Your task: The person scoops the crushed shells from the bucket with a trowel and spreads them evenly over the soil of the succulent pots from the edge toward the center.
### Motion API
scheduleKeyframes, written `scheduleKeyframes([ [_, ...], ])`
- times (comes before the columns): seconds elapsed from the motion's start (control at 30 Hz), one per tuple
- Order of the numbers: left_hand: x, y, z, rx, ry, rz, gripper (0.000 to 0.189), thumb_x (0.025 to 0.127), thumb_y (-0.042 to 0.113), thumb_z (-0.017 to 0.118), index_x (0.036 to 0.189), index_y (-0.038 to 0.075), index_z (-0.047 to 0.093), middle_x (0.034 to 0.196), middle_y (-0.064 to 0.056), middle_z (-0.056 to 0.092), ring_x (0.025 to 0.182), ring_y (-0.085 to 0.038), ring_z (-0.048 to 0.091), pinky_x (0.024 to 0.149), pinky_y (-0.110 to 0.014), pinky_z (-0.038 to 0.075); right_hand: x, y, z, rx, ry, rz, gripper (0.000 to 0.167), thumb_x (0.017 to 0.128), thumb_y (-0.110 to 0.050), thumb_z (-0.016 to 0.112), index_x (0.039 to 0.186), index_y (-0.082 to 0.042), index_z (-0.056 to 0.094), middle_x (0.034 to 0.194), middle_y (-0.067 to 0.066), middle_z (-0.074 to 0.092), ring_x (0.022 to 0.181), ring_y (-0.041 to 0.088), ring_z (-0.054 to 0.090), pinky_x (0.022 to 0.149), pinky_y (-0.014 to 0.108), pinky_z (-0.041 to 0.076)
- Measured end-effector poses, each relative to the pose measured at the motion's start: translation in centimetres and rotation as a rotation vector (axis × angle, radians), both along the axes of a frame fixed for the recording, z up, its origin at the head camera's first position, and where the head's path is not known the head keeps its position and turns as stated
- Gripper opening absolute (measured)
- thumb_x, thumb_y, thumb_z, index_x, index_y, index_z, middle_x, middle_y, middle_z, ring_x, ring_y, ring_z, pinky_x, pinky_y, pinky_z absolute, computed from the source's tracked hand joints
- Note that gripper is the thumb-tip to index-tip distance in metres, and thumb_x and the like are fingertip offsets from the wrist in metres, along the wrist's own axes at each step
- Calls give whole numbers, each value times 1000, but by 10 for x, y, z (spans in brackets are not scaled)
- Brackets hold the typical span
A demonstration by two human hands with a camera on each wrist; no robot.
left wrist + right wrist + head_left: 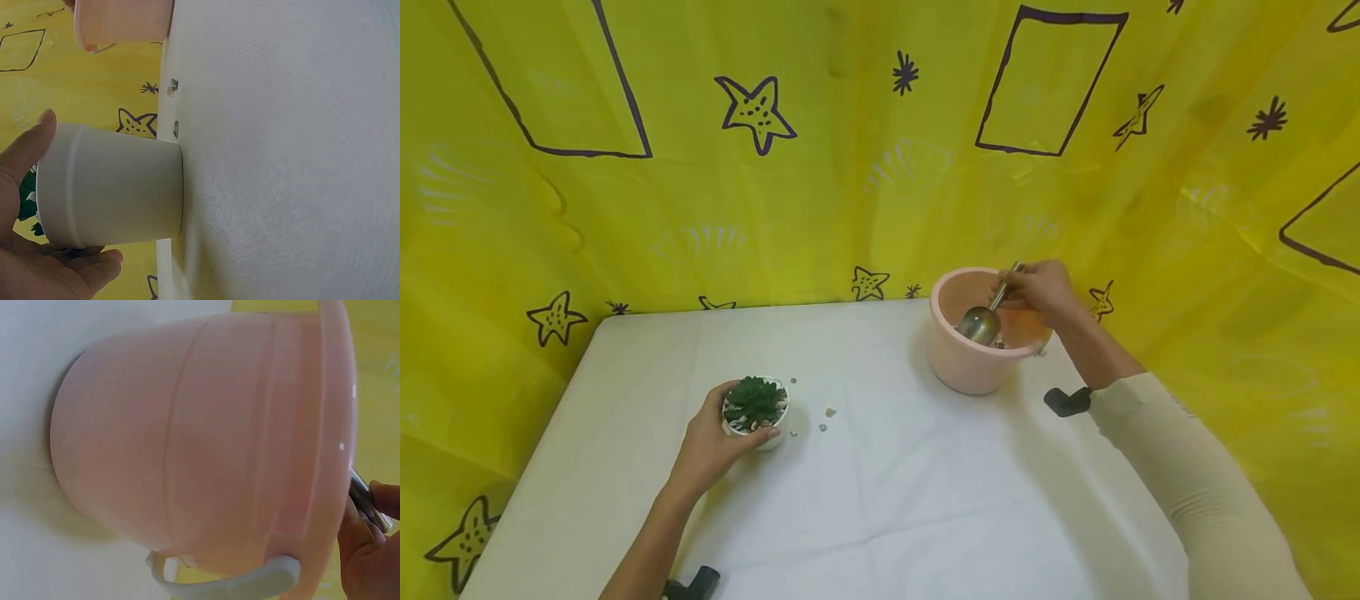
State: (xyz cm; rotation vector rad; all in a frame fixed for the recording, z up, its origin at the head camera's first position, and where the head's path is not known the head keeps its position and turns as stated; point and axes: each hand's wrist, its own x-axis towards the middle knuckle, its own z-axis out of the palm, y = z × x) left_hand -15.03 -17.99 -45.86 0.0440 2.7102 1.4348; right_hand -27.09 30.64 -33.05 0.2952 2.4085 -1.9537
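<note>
A small white pot (119, 187) stands upright on the white tablecloth, with a green succulent (754, 399) and pebbles at its top. My left hand (715, 437) grips the pot near its rim, thumb on one side and fingers on the other. My right hand (1043, 287) holds a metal scoop (981, 325) by its handle, over the pink bucket (973, 371). The scoop's rounded bowl is inside the bucket, near some small stones (998, 342). In the right wrist view the bucket's wall hides the scoop's bowl, and only its handle (369, 503) shows.
Several loose pebbles (831, 412) lie on the tablecloth (865, 483) just right of the pot. The bucket's pale handle (250, 584) hangs down its side. Behind the table's back edge hangs a yellow curtain (820, 208) with drawn starfish.
</note>
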Motion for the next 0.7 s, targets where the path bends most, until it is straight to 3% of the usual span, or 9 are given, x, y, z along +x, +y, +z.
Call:
scheduleKeyframes([
  [0.2,0,0,0,1,2,1,101,83,31,92,157,-3,31,158,-32,40,144,-52,40,115,-67,35,0,-3,-6,27,-7,18,31,106,-3,61,122,24,59,81,7,76,73,17,77,81,38,61],
  [0.7,0,-1,-2,13,7,0,101,83,31,92,157,-2,32,158,-31,39,145,-52,37,116,-67,34,-13,0,-28,52,-48,20,33,107,-2,57,123,26,56,85,14,76,70,15,76,75,32,63],
])
